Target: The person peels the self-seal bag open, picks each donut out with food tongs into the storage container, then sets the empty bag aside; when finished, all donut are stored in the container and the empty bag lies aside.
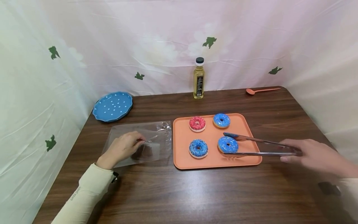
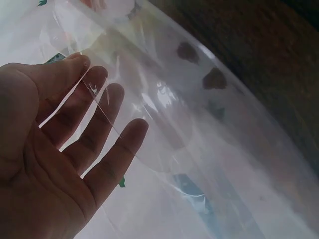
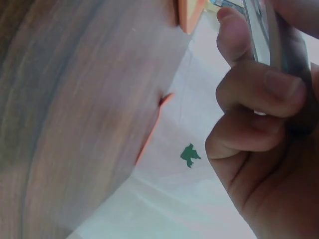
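Note:
My left hand [image 1: 123, 148] pinches the edge of a clear plastic bag [image 1: 163, 140] between thumb and fingertips; the left wrist view shows the thin film [image 2: 164, 119] at the fingers. In my right hand [image 1: 316, 155] is a pair of metal tongs [image 1: 263, 153], its handle gripped by curled fingers [image 3: 259, 92]. The tong arms spread to either side of a blue doughnut [image 1: 223, 145] at the front right of the orange tray [image 1: 212, 163]; whether they touch it I cannot tell. Also on the tray lie a pink doughnut [image 1: 197, 126], a sprinkled blue one [image 1: 198, 152] and another blue one [image 1: 221, 116].
A blue dotted plate [image 1: 112, 107] sits at the back left. Behind the tray stands an oil bottle [image 1: 199, 81]. An orange spoon [image 1: 250, 91] lies near the back right corner. Pale curtains [image 1: 167, 46] enclose the wooden table [image 1: 179, 193] at the back and sides.

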A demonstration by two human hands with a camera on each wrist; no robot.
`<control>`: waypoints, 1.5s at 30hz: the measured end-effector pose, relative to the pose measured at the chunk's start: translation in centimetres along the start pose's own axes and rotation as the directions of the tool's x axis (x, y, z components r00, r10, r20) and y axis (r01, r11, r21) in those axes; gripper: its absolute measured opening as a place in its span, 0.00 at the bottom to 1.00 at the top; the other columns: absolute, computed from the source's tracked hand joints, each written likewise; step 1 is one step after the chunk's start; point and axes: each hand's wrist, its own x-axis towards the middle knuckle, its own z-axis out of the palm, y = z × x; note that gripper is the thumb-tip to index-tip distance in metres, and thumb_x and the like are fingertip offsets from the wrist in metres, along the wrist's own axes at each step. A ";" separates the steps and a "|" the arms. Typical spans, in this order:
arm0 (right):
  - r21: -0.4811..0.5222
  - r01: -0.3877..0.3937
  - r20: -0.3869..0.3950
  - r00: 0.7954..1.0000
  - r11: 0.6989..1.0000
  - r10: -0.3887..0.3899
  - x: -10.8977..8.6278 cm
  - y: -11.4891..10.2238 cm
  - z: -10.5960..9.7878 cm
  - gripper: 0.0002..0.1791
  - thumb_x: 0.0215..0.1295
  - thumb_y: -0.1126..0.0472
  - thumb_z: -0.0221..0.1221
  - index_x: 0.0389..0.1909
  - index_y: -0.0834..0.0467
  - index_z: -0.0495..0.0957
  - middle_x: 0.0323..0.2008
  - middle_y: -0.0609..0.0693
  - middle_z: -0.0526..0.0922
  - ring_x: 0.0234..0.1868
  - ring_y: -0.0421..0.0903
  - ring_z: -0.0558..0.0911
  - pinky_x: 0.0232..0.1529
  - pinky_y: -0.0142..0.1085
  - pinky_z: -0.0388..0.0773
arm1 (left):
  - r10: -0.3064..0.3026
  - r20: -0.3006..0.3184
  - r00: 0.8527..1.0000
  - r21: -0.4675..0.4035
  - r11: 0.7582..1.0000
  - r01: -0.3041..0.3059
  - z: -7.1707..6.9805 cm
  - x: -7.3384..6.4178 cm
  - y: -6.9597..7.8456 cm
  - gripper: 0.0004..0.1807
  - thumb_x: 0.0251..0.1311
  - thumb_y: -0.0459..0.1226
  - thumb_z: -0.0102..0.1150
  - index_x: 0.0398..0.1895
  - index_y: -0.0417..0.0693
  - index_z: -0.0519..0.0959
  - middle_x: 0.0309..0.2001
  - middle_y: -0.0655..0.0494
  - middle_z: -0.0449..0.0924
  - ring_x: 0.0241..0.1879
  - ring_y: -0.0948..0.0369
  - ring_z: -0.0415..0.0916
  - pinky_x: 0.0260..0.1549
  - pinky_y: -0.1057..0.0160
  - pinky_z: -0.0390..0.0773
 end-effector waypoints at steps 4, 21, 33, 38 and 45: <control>0.058 0.018 -0.069 0.998 0.998 -0.014 -0.5 0.1 -0.6 0.18 0.61 0.51 0.71 0.50 0.46 0.80 0.23 0.34 0.70 0.25 0.33 0.67 0.26 0.31 0.62 | -0.020 0.024 1.000 0.015 1.000 0.020 0.0 0.1 0.0 0.03 0.67 0.38 0.65 0.40 0.54 0.86 0.37 0.61 0.83 0.34 0.63 0.79 0.30 0.53 0.80; 0.147 -0.248 -0.151 0.951 0.958 0.269 -0.3 -0.2 0.0 0.32 0.73 0.45 0.57 0.58 0.71 0.69 0.45 0.73 0.80 0.45 0.76 0.77 0.36 0.61 0.72 | -0.020 0.139 0.990 0.094 0.996 0.007 1.0 -0.2 0.4 0.14 0.60 0.44 0.72 0.48 0.53 0.86 0.45 0.59 0.80 0.45 0.56 0.80 0.34 0.46 0.82; 0.128 -0.390 -0.102 0.909 0.912 0.403 -0.3 0.2 0.6 0.40 0.77 0.40 0.47 0.53 0.81 0.63 0.45 0.82 0.74 0.43 0.83 0.73 0.32 0.63 0.72 | -0.034 0.188 0.982 0.095 0.995 0.017 1.0 -0.3 0.8 0.24 0.57 0.46 0.73 0.57 0.51 0.83 0.52 0.54 0.78 0.49 0.55 0.77 0.32 0.47 0.81; 0.099 -0.467 0.012 0.883 0.879 0.469 -0.2 -0.5 0.4 0.43 0.77 0.36 0.40 0.46 0.82 0.61 0.33 0.79 0.74 0.35 0.79 0.77 0.24 0.57 0.73 | -0.067 0.212 0.975 0.101 0.994 0.046 0.9 -0.3 0.9 0.25 0.58 0.47 0.72 0.58 0.52 0.83 0.52 0.55 0.77 0.47 0.56 0.76 0.32 0.48 0.81; -0.009 -0.488 0.130 0.865 0.873 0.485 0.2 -1.2 1.0 0.50 0.69 0.26 0.43 0.43 0.77 0.71 0.32 0.76 0.77 0.31 0.72 0.80 0.19 0.55 0.71 | -0.065 0.211 0.975 0.077 0.996 0.049 0.9 -0.4 0.8 0.27 0.58 0.49 0.72 0.60 0.52 0.82 0.54 0.56 0.77 0.48 0.57 0.76 0.33 0.49 0.80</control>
